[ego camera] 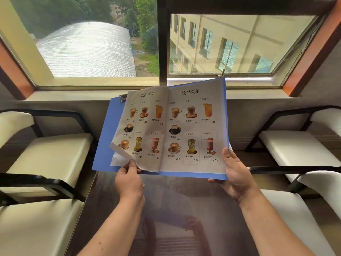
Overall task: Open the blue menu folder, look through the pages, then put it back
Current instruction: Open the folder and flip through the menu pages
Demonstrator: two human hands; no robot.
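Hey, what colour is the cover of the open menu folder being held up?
Blue. The open menu folder's plastic cover shows best in the head view.

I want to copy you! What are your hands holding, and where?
The left hand pinches a paper page's curled bottom corner. The right hand grips the open blue menu folder at its bottom right corner.

Folder: open, held tilted above the far end of the table, window behind. Pages: inside the folder, one either side of the fold. Left hand: at the left page's near corner. Right hand: at the folder's near right corner. Chairs: left and right of the table.
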